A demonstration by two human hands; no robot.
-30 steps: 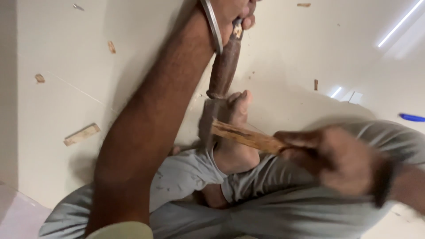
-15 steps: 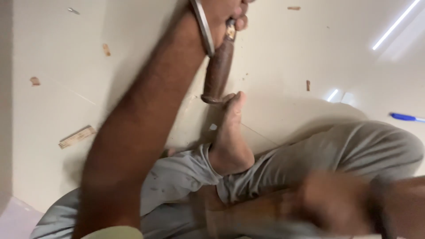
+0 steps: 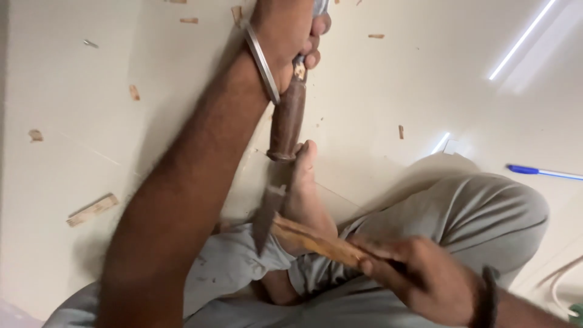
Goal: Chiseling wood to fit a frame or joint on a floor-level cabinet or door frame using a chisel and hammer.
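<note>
My left hand (image 3: 290,33), with a steel bangle on its wrist, grips the top of a knife's brown wooden handle (image 3: 288,118). The knife stands blade down, and its dark blade (image 3: 266,217) runs along my bare foot (image 3: 305,197). My right hand (image 3: 425,276), with a dark band on its wrist, holds a light brown wooden stick (image 3: 316,242). The far end of the stick rests against the blade near its lower part. My grey trouser legs (image 3: 486,212) are folded under both hands.
Small wood chips (image 3: 133,92) lie scattered over the pale floor. A longer flat offcut (image 3: 92,210) lies at the left. A blue pen (image 3: 540,173) lies at the right, and a white cable (image 3: 562,282) curls at the lower right.
My right hand pulled the stick down and away from the blade in a blur, then brought it back against the blade. My left hand kept hold of the handle.
</note>
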